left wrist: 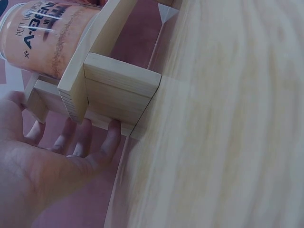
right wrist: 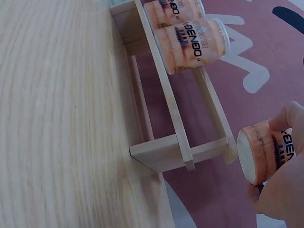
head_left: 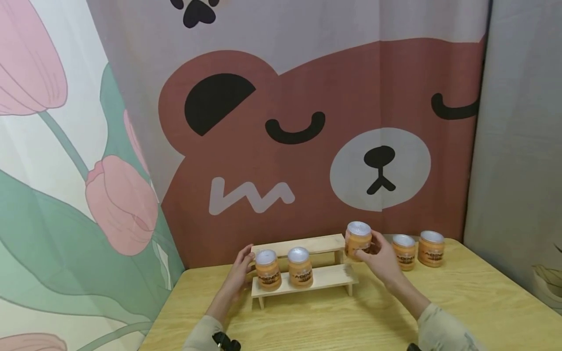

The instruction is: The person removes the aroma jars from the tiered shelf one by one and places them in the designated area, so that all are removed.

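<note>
A two-step wooden rack [head_left: 325,278] stands on the table. Two orange jars with silvery lids, a left jar [head_left: 268,270] and a right jar [head_left: 300,268], sit on its lower step. My left hand [head_left: 237,273] is at the rack's left end; in the left wrist view its fingertips [left wrist: 113,130] touch the wooden side. My right hand [head_left: 383,258] grips another orange jar [head_left: 357,241] by its side, upright, at the right end of the upper step [head_left: 303,244]. In the right wrist view this held jar [right wrist: 259,152] is off the rack, past its end.
Two more orange jars, a nearer one [head_left: 404,253] and a farther-right one [head_left: 431,249], stand on the table [head_left: 307,326] right of my right hand. A curtain with a bear print [head_left: 316,185] hangs behind the table. A plant pot [head_left: 549,287] is at the far right.
</note>
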`<state>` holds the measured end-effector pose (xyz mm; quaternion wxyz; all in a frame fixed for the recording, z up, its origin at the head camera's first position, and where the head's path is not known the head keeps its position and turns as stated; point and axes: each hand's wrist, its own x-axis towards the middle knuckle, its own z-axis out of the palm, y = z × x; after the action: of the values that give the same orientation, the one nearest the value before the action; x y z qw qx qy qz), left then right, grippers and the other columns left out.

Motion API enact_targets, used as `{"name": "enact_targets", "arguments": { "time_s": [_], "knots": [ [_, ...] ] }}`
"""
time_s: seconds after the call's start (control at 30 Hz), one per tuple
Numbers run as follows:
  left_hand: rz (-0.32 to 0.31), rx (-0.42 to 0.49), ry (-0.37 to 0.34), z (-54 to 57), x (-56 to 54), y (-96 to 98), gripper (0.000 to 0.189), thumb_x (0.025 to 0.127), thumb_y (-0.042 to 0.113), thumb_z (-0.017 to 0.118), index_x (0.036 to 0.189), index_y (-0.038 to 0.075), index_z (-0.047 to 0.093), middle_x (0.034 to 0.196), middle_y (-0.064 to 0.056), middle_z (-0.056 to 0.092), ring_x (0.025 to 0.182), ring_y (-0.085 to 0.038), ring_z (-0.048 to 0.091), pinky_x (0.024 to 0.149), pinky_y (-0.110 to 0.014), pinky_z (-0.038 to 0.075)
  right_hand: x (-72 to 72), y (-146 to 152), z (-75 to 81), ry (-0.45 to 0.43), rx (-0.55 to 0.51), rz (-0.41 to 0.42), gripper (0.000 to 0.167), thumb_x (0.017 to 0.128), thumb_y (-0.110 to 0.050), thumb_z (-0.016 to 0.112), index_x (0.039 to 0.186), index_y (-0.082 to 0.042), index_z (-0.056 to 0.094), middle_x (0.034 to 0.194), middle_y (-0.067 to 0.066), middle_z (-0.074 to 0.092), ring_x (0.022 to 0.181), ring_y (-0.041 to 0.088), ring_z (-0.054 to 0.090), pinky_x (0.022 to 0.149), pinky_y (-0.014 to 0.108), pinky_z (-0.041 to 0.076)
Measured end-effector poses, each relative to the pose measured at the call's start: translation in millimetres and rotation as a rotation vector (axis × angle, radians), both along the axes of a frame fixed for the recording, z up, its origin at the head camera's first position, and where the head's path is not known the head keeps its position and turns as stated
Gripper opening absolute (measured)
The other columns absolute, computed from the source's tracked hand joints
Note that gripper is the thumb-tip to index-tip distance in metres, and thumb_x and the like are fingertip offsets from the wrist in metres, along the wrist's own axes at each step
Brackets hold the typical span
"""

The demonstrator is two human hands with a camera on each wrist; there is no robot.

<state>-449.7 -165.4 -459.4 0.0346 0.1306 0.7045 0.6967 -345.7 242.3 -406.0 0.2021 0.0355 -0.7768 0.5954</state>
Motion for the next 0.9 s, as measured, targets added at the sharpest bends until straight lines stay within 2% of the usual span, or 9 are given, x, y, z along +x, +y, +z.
{"name": "enact_targets", "arguments": {
  "time_s": [0.2, 0.37, 0.6, 0.9],
  "knots": [
    [0.003, 0.011, -0.012, -0.1, -1.1, -0.4, 0.07, 0.105, 0.051, 0.051, 0.162, 0.023, 0.024, 0.162, -0.024, 0.021, 0.14, -0.055, 0.031, 0.096, -0.073, 0.038, -2.3, 7.4, 1.4, -0.021, -0.011, -0.022, 0.082, 0.093, -0.014, 0.075, 0.159, -0.003, 0.028, 0.147, 0.024, 0.046, 0.13, 0.037, 0.049, 0.089, 0.03, 0.049],
    [0.005, 0.011, -0.019, -1.3, -3.3, -0.7, 0.068, 0.105, 0.053, 0.051, 0.162, 0.025, 0.025, 0.162, -0.024, 0.021, 0.14, -0.055, 0.03, 0.096, -0.074, 0.037, -5.1, 13.6, -2.5, -0.023, -0.021, -0.032, 0.083, 0.093, -0.014, 0.074, 0.16, -0.003, 0.025, 0.147, 0.025, 0.045, 0.128, 0.037, 0.049, 0.084, 0.026, 0.049],
    [-0.011, 0.014, -0.003, -0.1, -2.5, -1.8, 0.069, 0.106, 0.052, 0.049, 0.162, 0.022, 0.023, 0.162, -0.026, 0.019, 0.14, -0.057, 0.029, 0.095, -0.074, 0.038, -15.6, 25.3, -15.8, -0.011, -0.019, -0.034, 0.083, 0.093, -0.013, 0.075, 0.159, -0.002, 0.026, 0.147, 0.025, 0.045, 0.128, 0.038, 0.049, 0.083, 0.021, 0.049],
    [-0.006, 0.023, 0.004, -1.1, -1.3, 0.1, 0.066, 0.106, 0.049, 0.05, 0.161, 0.024, 0.025, 0.162, -0.025, 0.022, 0.14, -0.055, 0.031, 0.095, -0.071, 0.04, -32.8, 41.6, -36.7, -0.016, 0.034, -0.011, 0.08, 0.092, -0.003, 0.073, 0.154, 0.011, 0.024, 0.147, 0.035, 0.041, 0.132, 0.045, 0.045, 0.087, 0.017, 0.045]
  ]
}}
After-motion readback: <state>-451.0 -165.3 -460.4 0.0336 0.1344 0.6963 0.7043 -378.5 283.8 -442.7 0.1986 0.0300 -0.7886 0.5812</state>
